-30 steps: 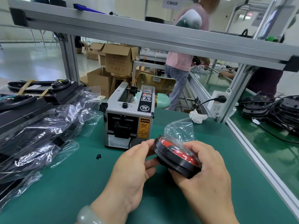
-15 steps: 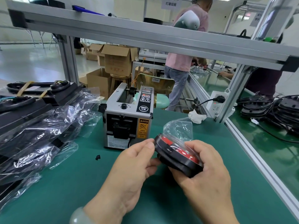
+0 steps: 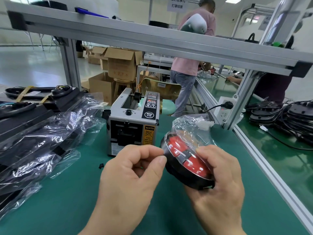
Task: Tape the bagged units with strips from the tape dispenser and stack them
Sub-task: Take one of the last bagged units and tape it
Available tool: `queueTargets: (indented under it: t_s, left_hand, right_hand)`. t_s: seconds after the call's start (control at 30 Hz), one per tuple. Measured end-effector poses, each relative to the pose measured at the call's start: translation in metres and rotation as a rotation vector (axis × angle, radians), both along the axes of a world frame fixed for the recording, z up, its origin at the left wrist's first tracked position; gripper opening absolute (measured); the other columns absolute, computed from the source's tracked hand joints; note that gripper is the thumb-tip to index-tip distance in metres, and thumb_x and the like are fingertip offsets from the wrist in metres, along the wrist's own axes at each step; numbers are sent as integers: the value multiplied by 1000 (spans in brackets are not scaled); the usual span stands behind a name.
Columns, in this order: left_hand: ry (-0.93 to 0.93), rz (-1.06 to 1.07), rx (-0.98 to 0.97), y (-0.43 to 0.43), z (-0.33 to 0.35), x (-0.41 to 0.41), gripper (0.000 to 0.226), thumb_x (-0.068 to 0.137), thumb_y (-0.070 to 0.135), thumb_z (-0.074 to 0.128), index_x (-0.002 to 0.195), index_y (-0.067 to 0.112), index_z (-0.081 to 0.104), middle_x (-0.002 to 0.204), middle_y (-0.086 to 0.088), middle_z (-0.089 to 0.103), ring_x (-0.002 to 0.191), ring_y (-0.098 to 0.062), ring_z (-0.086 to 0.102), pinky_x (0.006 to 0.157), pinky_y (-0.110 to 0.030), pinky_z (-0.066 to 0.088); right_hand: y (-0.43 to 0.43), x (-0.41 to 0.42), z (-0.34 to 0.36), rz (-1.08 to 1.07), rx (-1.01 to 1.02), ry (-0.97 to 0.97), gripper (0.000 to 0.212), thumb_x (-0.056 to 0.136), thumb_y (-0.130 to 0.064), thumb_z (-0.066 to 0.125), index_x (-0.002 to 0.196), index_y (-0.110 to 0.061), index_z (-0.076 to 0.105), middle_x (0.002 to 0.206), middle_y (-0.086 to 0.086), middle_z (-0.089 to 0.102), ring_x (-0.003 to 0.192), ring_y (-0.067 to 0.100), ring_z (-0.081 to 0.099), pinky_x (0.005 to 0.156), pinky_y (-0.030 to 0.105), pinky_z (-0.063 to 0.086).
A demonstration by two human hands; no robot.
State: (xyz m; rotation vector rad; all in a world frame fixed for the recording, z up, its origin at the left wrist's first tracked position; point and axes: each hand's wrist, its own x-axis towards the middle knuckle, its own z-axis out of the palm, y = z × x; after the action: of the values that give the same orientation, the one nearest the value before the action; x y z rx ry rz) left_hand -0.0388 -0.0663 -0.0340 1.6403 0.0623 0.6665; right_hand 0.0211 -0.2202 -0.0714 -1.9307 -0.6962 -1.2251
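Gripped round black bagged unit, red face up and tilted left, in right hand, with fingers curled under lower rim and thumb pressed on top face. Held it off green mat, near tape dispenser, in front and to its right, apart from it. Pinched with left hand, thumb tip against forefinger tip at unit's left rim, other fingers curled in; could not tell whether clear tape sat between tips. Noted bag mouth bunched loose above unit. Logged heap of bagged black units at far left on mat.
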Motion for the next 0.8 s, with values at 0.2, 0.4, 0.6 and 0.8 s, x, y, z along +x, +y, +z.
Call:
queueTargets:
  t_s: [0.2, 0.4, 0.6, 0.8]
  left_hand:
    - [72, 11, 106, -2, 5, -2, 12, 67, 24, 79, 61, 31, 72, 55, 15, 61, 44, 3, 49, 45, -4, 36]
    - [107, 20, 314, 5, 4, 1, 4, 73, 44, 61, 78, 44, 63, 62, 27, 58, 52, 6, 53, 52, -6, 39]
    - [70, 16, 472, 6, 1, 4, 20, 77, 47, 46, 66, 32, 54, 89, 32, 53, 78, 6, 52, 68, -6, 37]
    - [88, 100, 350, 7, -3, 5, 11, 70, 42, 66, 61, 35, 68, 58, 26, 58, 50, 6, 52, 57, -4, 38]
  right_hand:
    - [3, 0, 0, -21, -44, -22, 58, 60, -17, 82, 111, -21, 55, 114, -9, 53, 103, 16, 54, 82, 42, 48]
    - [5, -1, 1, -13, -78, -17, 55, 61, -15, 80, 109, -20, 55, 112, -6, 55, 101, 20, 56, 83, 43, 48]
    - [5, -1, 2, -25, -90, -7, 58, 57, -11, 80, 108, -20, 55, 108, -4, 59, 100, 21, 57, 82, 44, 47]
    - [9, -3, 1, -68, -98, 31, 58, 56, -11, 77, 108, -21, 54, 106, 2, 63, 99, 21, 56, 81, 44, 47]
